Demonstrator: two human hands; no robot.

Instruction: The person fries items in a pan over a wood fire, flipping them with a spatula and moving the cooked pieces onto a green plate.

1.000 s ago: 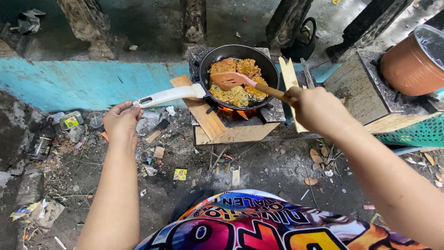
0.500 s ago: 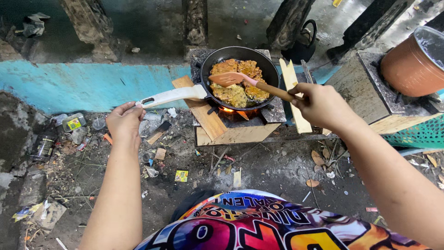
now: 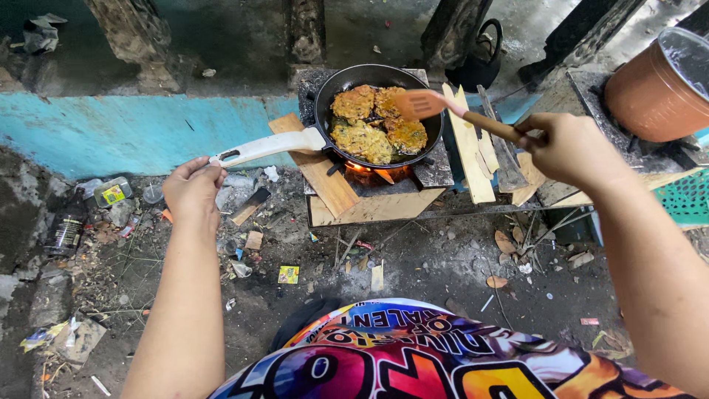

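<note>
A black frying pan with several golden-brown fritters sits over a small fire on a low stove. Its long white handle reaches left. My left hand grips the end of that handle with its fingertips. My right hand holds an orange slotted spatula by its wooden shaft. The spatula's blade hovers over the pan's right rim, lifted off the fritters.
Wooden boards lie right of the stove. An orange-brown pot stands at the far right, above a green crate. A black kettle sits behind. A blue low wall and littered dirt ground lie at left.
My right hand has drawn the spatula to the right, off the fritters and up to the pan's right rim. My left hand stays on the handle.
</note>
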